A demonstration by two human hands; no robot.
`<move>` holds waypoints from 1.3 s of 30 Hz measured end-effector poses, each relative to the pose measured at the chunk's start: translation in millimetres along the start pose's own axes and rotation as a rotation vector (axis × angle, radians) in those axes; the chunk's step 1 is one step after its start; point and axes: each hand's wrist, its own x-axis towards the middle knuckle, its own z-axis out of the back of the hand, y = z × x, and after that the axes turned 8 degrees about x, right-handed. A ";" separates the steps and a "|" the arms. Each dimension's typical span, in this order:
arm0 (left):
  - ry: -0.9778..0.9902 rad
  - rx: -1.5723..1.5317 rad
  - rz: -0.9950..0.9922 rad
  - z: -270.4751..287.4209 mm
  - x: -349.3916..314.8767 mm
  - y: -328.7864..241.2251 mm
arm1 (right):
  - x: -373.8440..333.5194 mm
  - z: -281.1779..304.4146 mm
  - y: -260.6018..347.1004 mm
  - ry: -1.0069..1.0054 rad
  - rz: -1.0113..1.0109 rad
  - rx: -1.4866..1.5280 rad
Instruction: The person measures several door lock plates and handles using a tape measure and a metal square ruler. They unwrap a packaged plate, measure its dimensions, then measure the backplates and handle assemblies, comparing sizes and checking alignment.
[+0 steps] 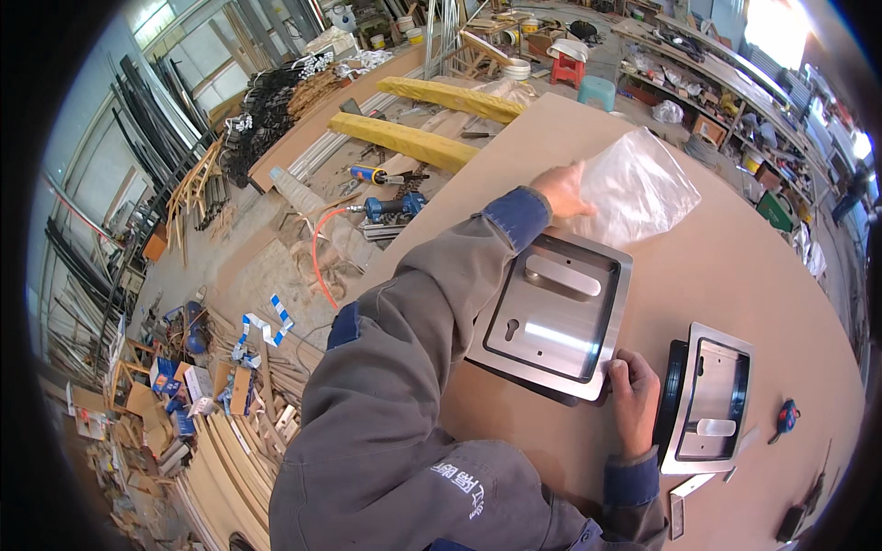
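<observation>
My left hand (562, 191) reaches across a brown board (735, 275) and grips a crumpled clear plastic bag (638, 184) at its near edge. My right hand (634, 395) holds the near corner of a square brushed-metal lock plate (556, 321) with a recessed panel, a flat lever handle and a keyhole. The plate lies flat on the board under my left forearm. A second, similar metal lock plate (712, 399) lies just right of my right hand.
A small blue and red tool (786, 418) and thin metal strips (684, 496) lie near the board's right end. Left of the board, the floor holds a blue power tool (390, 207), an orange hose (322, 257), yellow beams (404, 140), wood offcuts and metal profiles.
</observation>
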 end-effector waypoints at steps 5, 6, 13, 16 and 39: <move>-0.282 -0.337 -0.159 -14.5 8.2 45.6 | -8.6 1.7 19.9 0.012 0.028 0.055; -0.400 -0.339 -0.252 -7.5 1.7 69.7 | -11.4 6.4 13.1 0.041 0.089 -0.035; -0.650 -0.312 0.551 125.0 -205.7 243.6 | -64.9 53.4 57.0 0.273 0.231 -0.274; -0.567 0.097 0.794 159.2 -352.7 342.4 | -81.8 82.8 67.2 0.256 0.269 -0.241; 0.150 -0.868 0.150 22.5 -272.7 -174.6 | -70.9 299.0 -4.7 -0.124 -0.065 -0.273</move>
